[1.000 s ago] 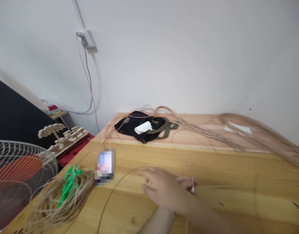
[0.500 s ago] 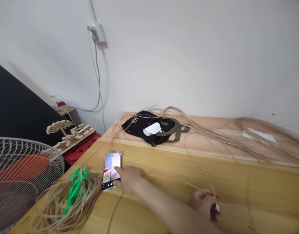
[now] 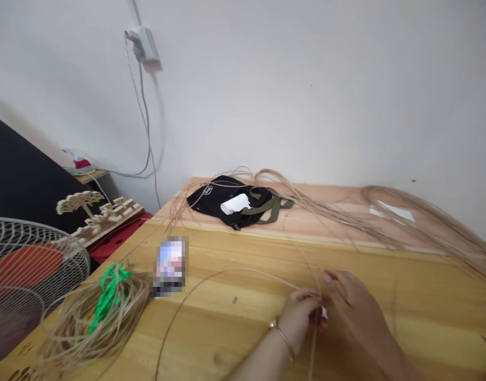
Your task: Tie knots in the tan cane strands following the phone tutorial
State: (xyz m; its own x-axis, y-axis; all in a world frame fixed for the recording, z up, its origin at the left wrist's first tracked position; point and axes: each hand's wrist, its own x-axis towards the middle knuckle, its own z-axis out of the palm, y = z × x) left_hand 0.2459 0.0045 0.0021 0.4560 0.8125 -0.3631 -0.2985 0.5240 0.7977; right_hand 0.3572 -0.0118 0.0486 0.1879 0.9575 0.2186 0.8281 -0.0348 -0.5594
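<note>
At five o'clock in my view, just above the worktop (image 3: 243,328), my left hand (image 3: 300,317) pinched thin strands (image 3: 313,346) where they crossed. My right hand (image 3: 357,301) hung just beside it at three o'clock, fingers curled; I couldn't tell whether it gripped a strand. From my hands, a coil (image 3: 127,323) tied in green lay at nine o'clock, a blurred phone (image 3: 170,267) near ten, a black bag (image 3: 211,201) around eleven.

open: between phone (image 3: 170,266) and left hand (image 3: 299,315) | crossing: arched strand (image 3: 243,269) | phone's left: coil (image 3: 125,312)
</note>
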